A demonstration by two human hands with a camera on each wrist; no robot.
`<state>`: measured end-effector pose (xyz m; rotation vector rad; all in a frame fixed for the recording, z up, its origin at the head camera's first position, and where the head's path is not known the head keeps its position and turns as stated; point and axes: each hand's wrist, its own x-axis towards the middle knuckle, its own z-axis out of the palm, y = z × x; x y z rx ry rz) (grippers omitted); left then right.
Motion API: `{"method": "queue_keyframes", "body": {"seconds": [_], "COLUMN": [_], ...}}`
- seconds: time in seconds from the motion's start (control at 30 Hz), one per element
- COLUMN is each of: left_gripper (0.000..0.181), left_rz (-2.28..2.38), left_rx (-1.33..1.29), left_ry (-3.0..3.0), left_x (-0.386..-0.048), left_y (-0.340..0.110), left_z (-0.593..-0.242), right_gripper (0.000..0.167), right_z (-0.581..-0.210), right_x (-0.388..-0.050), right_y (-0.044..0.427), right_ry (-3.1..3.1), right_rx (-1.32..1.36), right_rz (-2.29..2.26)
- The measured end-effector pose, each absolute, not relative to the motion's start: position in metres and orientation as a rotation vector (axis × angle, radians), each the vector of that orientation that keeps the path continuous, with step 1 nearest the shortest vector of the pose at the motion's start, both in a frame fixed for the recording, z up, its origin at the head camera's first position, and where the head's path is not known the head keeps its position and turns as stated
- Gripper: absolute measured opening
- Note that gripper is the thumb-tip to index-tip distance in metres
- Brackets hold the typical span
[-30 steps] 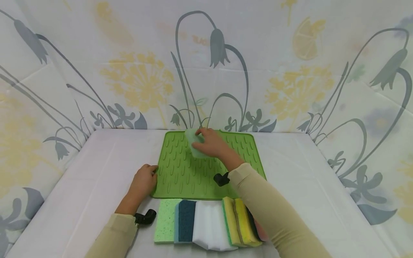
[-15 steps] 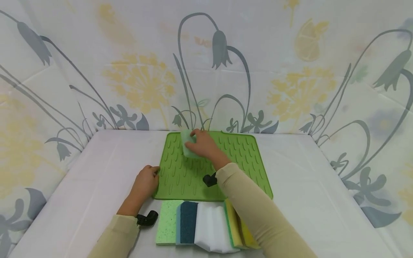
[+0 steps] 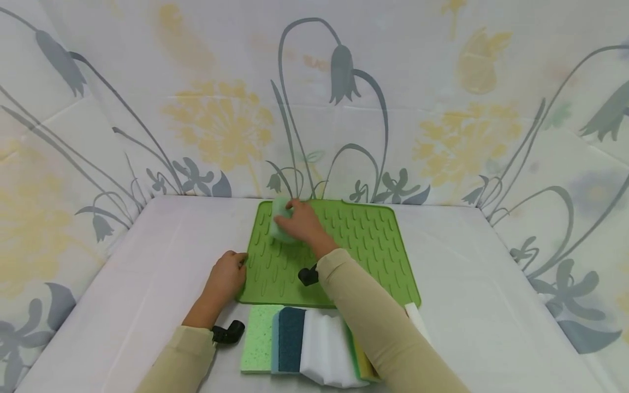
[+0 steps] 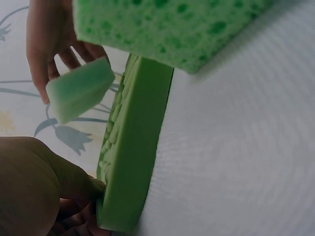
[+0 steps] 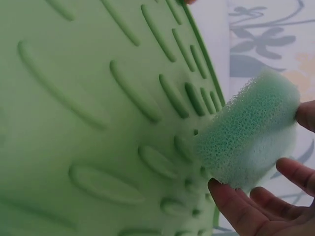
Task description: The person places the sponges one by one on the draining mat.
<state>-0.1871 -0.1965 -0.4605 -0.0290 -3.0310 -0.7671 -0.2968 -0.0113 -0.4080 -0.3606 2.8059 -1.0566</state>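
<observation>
A pale green porous sponge (image 3: 279,232) is in my right hand (image 3: 302,222), over the back left part of a green ridged silicone mat (image 3: 375,245). Fingers and thumb pinch the sponge, seen close in the right wrist view (image 5: 246,130). One edge of it is near or on the mat; whether it touches I cannot tell. At the mat's left side, my left hand (image 3: 226,278) grips the edge. The left wrist view shows the left thumb on the rim of the mat (image 4: 133,147), with the other fingers partly hidden.
In front of the mat stands a row: a light green speckled sponge (image 3: 262,338), a dark blue scouring sponge (image 3: 292,339), white sponges (image 3: 326,349) and a yellow-green one (image 3: 366,363). My right sleeve (image 3: 378,311) covers the row's right end. A patterned cloth hangs behind.
My right hand has slid left across the mat with the pale green sponge. Its forearm now covers more of the yellow sponges. The left hand stays at the mat's edge.
</observation>
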Motion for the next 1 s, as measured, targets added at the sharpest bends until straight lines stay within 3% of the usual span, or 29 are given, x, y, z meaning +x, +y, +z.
{"method": "queue_keyframes", "body": {"seconds": [1.0], "left_gripper": [0.033], "left_rz": [-0.739], "left_rx": [-0.02], "left_ry": [-3.012], "left_x": [-0.187], "left_y": [-0.193], "left_z": [-0.458], "right_gripper": [0.057], "right_z": [-0.419], "right_x": [-0.304], "right_y": [-0.047], "right_ry": [2.839], "right_rx": [-0.253], "right_rz": [-0.81]}}
